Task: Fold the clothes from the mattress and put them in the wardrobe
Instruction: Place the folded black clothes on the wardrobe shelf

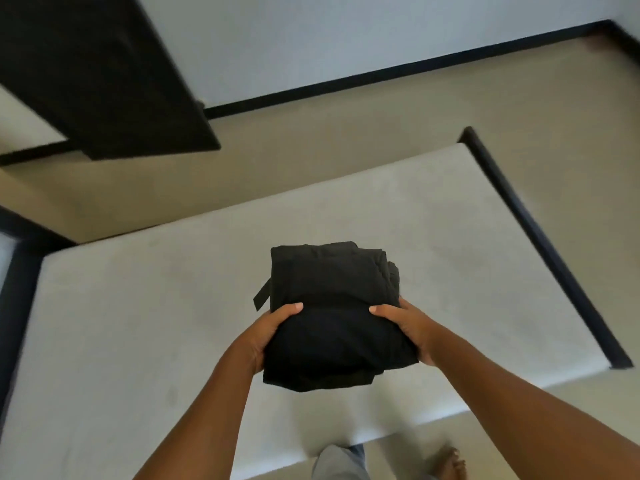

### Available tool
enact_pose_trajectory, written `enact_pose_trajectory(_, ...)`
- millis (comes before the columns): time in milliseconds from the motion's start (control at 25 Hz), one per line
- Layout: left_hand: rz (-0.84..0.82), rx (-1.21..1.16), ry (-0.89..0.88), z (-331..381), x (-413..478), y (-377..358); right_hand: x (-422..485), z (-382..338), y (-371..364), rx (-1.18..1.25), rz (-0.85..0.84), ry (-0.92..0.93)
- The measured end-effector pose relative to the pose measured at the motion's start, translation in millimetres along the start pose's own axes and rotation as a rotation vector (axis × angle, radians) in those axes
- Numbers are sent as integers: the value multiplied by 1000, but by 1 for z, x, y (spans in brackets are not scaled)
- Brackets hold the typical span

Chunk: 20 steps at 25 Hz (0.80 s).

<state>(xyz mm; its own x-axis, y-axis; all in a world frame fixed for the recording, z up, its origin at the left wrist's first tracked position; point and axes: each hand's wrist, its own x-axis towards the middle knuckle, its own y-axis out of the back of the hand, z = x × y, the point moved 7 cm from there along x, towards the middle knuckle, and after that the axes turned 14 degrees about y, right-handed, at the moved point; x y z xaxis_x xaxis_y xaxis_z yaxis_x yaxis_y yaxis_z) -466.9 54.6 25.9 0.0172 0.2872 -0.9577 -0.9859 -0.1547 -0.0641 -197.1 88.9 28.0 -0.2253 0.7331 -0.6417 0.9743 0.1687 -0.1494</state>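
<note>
Holding, both sides: one folded black garment [332, 306], a compact, roughly square bundle of several layers, sits between two grips.

Left grip [273, 327]: curled round the bundle's near-left edge, thumb [294, 307] lying flat on top, fingers hidden beneath the cloth.

Right grip [405, 323]: curled round the near-right edge in the same way, thumb on top and pointing inward, fingers out of sight under the fold. Both grips are closed on the cloth, not spread flat.

Count of loose ends: one short black strap [261, 297] hangs from the bundle's left side, just above the left thumb.

Position of garment: over the middle of one pale grey mattress [138, 306], towards its near edge. Cannot tell whether the bundle's underside rests on the mattress or is clear of it. I count no second garment on the visible mattress surface.

Mattress surround: a dark frame rail [540, 244] runs along its right side, and another dark rail [17, 289] stands at its left end.

Beyond the far side: beige floor [311, 150], then one black skirting strip [381, 77] at the foot of a pale wall [346, 36].

Far left: one large dark panel [104, 74], tilted in the wide-angle view; what it belongs to cannot be told.

Near edge, bottom of view: one grey trouser leg [339, 462] and one bare foot [450, 462] on the floor, just beside the mattress.
</note>
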Motion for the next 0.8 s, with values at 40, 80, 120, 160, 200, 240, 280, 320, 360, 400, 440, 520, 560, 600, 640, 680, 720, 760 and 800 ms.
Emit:
enact_pose_trajectory(40, -9, 48, -3, 2, -5, -30, -16, -1, 27, 16, 40, 23)
enact_pose_trajectory(80, -18, 96, -12, 4, -11, -64, -33, 0, 58, 32, 78, 40)
enact_pose_trajectory(120, -29, 136, -20, 3, -16, -93, -48, 3, 84, 51, 102, 55)
enact_pose_trajectory(160, -42, 178, -30, 1, -20, -126, -66, 7, 111, 73, 136, 71)
enact_pose_trajectory(200, -51, 215, -40, -1, -25, -156, -83, 11, 137, 104, 169, 86)
enact_pose_trajectory(240, -63, 257, -54, -7, -30, -191, -103, 17, 166, 143, 206, 101)
enact_pose_trajectory(280, -70, 293, -67, -13, -34, -222, -122, 23, 193, 176, 241, 114)
enact_pose_trajectory(320, -86, 335, -73, -21, -38, -257, -143, 32, 222, 208, 276, 126)
enact_pose_trajectory(360, -110, 384, -66, -33, -41, -295, -167, 42, 253, 244, 315, 140)
enact_pose_trajectory(400, -128, 423, -52, -44, -43, -326, -185, 53, 277, 280, 351, 148)
enact_pose_trajectory(440, -151, 469, -47, -54, -45, -360, -204, 63, 302, 308, 393, 154)
enact_pose_trajectory(520, -190, 560, -36, -75, -49, -421, -244, 84, 347, 367, 479, 172)
enact_pose_trajectory(560, -201, 615, -35, -87, -54, -454, -266, 95, 370, 402, 522, 187)
enact_pose_trajectory(600, -206, 660, -37, -96, -57, -479, -285, 103, 387, 428, 558, 187)
enact_pose_trajectory(640, -226, 723, -38, -107, -62, -512, -309, 113, 407, 459, 609, 188)
enact_pose_trajectory(680, -241, 783, -38, -116, -68, -542, -330, 122, 424, 492, 659, 190)
enact_pose_trajectory(720, -270, 839, -35, -126, -74, -571, -349, 132, 441, 532, 713, 193)
enact_pose_trajectory(760, -309, 898, -37, -137, -81, -603, -368, 143, 458, 571, 768, 202)
enact_pose_trajectory(800, -341, 941, -36, -145, -86, -629, -383, 150, 470, 603, 814, 210)
